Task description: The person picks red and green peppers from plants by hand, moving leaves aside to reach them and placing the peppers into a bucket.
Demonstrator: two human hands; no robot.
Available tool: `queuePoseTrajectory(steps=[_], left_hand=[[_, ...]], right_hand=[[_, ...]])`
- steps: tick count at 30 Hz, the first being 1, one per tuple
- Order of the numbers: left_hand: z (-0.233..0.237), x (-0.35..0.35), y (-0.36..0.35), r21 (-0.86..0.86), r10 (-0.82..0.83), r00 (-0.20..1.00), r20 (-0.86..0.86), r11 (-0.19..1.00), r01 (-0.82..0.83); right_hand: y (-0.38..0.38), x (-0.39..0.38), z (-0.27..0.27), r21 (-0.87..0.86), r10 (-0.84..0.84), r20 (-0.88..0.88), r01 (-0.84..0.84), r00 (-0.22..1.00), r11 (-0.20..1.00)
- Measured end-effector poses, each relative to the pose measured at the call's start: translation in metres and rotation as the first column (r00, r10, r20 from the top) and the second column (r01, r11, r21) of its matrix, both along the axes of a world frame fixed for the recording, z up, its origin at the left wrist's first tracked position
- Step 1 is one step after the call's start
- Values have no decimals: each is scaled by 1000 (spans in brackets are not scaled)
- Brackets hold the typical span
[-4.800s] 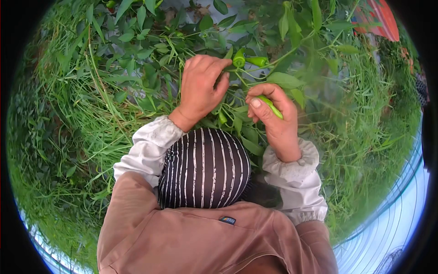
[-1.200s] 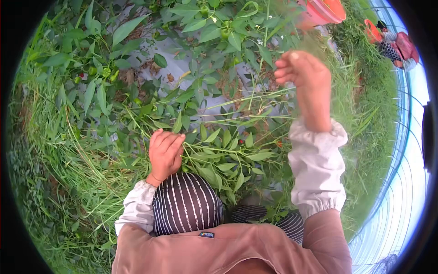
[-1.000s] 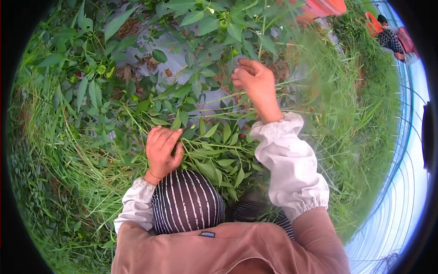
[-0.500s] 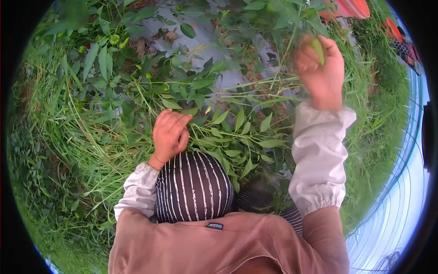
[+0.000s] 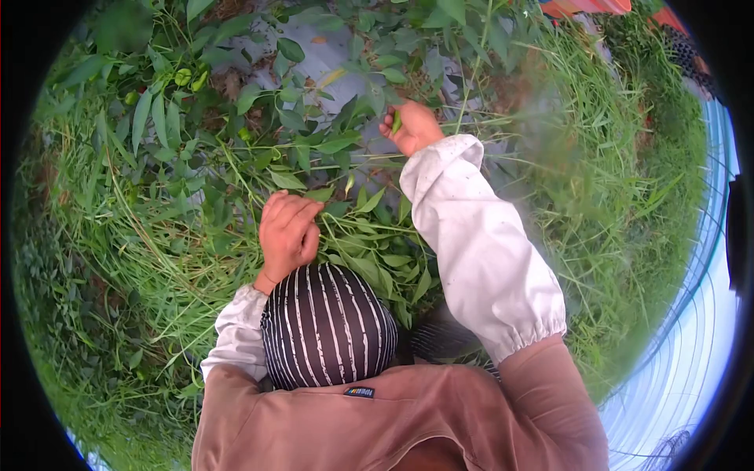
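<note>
My left hand (image 5: 289,233) is closed at the edge of a leafy pepper branch (image 5: 365,228), its fingers curled and pressed together; stems come out beside the thumb. Up and to the right, my right hand (image 5: 412,127) is closed on a green pepper (image 5: 397,121), with only part of the pepper showing between the fingers. It is over the plants, near leaves and the grey ground sheet (image 5: 334,47). A small pale pepper (image 5: 349,185) hangs between the two hands.
More green peppers (image 5: 183,77) hang on plants at the upper left. Tall grass (image 5: 585,228) grows on the right. An orange-red container (image 5: 585,7) stands at the top right edge. My knee in striped cloth (image 5: 330,326) is close below my left hand.
My right hand has moved left and slightly down with the green pepper, from the upper right towards the middle of the plants. My left hand has stayed nearly in place.
</note>
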State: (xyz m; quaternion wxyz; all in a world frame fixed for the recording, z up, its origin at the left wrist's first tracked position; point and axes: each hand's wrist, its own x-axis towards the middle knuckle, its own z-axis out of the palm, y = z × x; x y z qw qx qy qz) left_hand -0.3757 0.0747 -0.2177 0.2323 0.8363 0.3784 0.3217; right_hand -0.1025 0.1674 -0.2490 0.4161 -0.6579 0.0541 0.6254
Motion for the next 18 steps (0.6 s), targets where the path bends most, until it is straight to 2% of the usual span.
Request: queuePoseTrajectory(steps=[2, 3, 5, 7, 8, 9, 11, 14, 15, 17, 18], left_hand=[[1, 2, 1, -1, 3, 1000, 2, 1000, -3], [1, 3, 1, -3, 2, 1000, 3, 1000, -2], [3, -1, -1, -11, 29, 999, -36, 999, -30], [1, 0, -1, -10, 10, 1000, 13, 1000, -10], [3, -9, -4, -23, 51, 998, -32, 998, -52], [2, -3, -2, -33, 37, 999, -4, 999, -37], [2, 0, -2, -43, 33, 999, 24, 999, -32], [1, 0, -2, -45, 35, 999, 24, 998, -34], [1, 1, -1, -41, 44, 999, 19, 998, -43], [3, 0, 0, -47, 33, 998, 47, 998, -31], [0, -2, 0, -37, 16, 1000, 20, 999, -15]], right_hand=[[8, -5, 0, 190, -253, 84, 234, 964, 954], [11, -3, 3, 189, -246, 77, 228, 966, 955], [12, 1, 8, 316, -174, 186, 109, 967, 943], [2, 14, 7, 343, -47, 281, -54, 958, 938], [-7, 11, 16, 367, -33, 204, -45, 978, 929], [-19, 24, 38, 396, -45, 159, -22, 986, 918], [-33, 44, 58, 388, -111, -49, 121, 993, 914], [-54, 61, 91, 533, -20, -287, 177, 958, 827], [-58, 60, 98, 535, -11, -292, 173, 956, 827], [-64, 56, 110, 522, 117, -487, 181, 865, 834], [-63, 36, 119, 541, 182, -507, 147, 843, 828]])
